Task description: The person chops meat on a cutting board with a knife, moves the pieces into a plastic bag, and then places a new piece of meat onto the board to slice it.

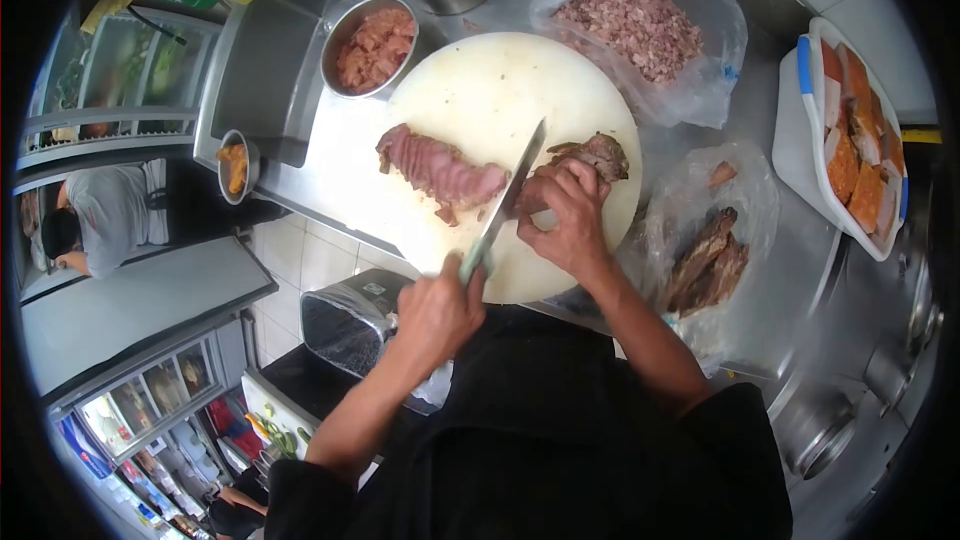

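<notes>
My left hand (440, 312) is closed around the green handle of a kitchen knife (511, 185). Its long blade slants up and away across a round white cutting board (520, 70), at the cut end of the meat. Bent fingers of my right hand (566, 220) grip a browned chunk of cooked meat (597, 155) just right of the blade; part of the chunk is hidden under the hand. Left of the knife, a row of pinkish meat slices (440, 165) leans together on the board, with small scraps below it.
Metal bowls of raw meat (376, 52) stand at the far left. Bags of chopped meat (635, 30) and dark meat pieces (708, 260) lie on the right. A white tub (800, 155) holds orange-crusted chunks. A sink (270, 70), a lined bin (350, 325) and another person (110, 215) are leftward.
</notes>
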The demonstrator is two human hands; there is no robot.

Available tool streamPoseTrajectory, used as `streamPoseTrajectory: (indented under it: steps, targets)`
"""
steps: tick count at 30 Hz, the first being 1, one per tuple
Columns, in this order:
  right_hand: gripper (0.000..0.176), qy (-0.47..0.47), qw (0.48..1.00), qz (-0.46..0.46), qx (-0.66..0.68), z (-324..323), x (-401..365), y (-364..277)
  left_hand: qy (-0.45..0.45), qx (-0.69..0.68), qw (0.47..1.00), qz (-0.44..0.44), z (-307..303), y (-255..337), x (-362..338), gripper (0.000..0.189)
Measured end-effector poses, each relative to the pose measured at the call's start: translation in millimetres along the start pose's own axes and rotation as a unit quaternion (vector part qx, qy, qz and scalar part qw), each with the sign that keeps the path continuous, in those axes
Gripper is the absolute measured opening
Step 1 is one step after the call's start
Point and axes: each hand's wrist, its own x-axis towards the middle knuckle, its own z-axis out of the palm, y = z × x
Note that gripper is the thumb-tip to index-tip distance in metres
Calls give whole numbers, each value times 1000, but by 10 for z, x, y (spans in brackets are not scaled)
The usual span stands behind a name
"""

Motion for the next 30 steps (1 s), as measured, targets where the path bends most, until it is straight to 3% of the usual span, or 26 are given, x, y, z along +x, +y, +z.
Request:
streamPoseTrajectory:
  steps: [4,10,13,18,22,23,30]
  targets:
    - [34,18,1000,-15,-2,63,-28,67,42,-57,997,23,220,20,425,26]
    - [36,-1,1000,7,6,-29,-16,9,-11,-4,1000,-28,181,-47,-31,26]
    - [34,4,1000,-6,15,-38,7,-21,80,-73,994,1,325,111,568,32]
    - [28,0,999,-30,14,-45,-12,17,105,-89,989,54,193,189,1321,34]
    - [27,1,1000,-21,16,-55,-30,16,50,-133,990,7,-183,145,1009,32]
    - [26,9,1000,-18,20,-53,-19,10,88,-148,985,26,-141,94,879,29]
    - [30,-5,1000,-16,16,-57,-18,-3,49,-106,993,4,-49,144,307,26]
